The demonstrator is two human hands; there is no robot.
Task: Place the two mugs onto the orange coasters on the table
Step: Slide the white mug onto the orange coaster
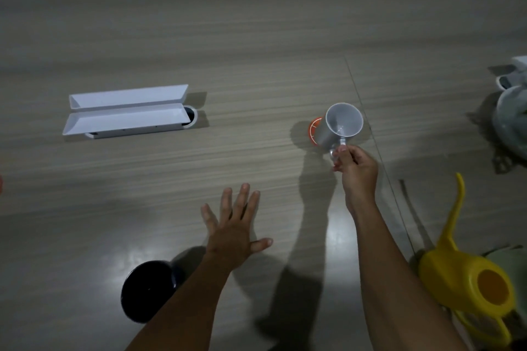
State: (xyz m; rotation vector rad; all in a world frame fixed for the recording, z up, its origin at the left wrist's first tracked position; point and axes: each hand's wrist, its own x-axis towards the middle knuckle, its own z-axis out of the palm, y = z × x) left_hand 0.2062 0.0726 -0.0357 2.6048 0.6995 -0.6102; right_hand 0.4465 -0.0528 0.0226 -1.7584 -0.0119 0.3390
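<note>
My right hand (355, 167) grips the handle of a white mug (339, 127), holding it over an orange coaster (313, 129) at the table's right middle; only the coaster's left edge shows, and whether the mug touches it I cannot tell. My left hand (232, 229) lies flat above the table near the front, fingers spread, holding nothing. A dark mug (147, 291) stands at the front left, partly behind my left forearm. A sliver of orange (0, 184) peeks in at the far left edge.
A white open cable tray (125, 111) lies on the wooden table (256, 51) at the left middle. A yellow watering can (467, 276) sits at the front right, and pale green and white objects (512, 120) crowd the right edge.
</note>
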